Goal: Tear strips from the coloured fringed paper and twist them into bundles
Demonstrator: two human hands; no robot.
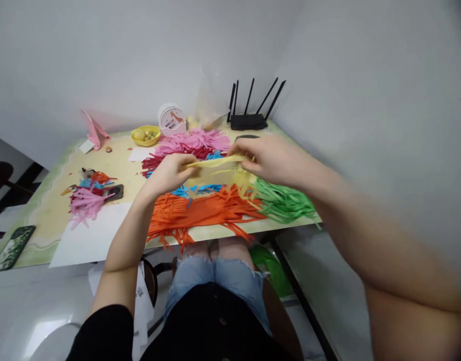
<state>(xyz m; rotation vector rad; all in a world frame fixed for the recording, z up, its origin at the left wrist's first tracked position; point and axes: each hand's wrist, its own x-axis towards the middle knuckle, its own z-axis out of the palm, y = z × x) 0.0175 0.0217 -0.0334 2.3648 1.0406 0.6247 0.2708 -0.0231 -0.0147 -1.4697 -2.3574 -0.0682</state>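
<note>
A yellow fringed strip point(215, 172), thin like tissue paper or cloth, is stretched between my two hands above the table. My left hand point(174, 173) pinches its left end between thumb and fingers. At the other end my right hand point(258, 158) grips the upper edge, with loose yellow strands hanging below it. Under the strip lie orange fringed strips point(211, 210) along the table's front edge. Green fringe point(286, 200) is to the right, below my right forearm. Blue fringe point(215, 189) shows partly behind the yellow piece. Dark red point(151, 163) and pink fringe point(195, 142) lie farther back.
At the left, a small multicoloured tassel bundle point(89, 198) lies by a dark tape-like object point(116, 192). White paper point(91, 240) and a phone point(14, 246) sit near the front edge. A yellow fruit bowl point(145, 143), white tub point(172, 119) and black router point(248, 122) stand at the back.
</note>
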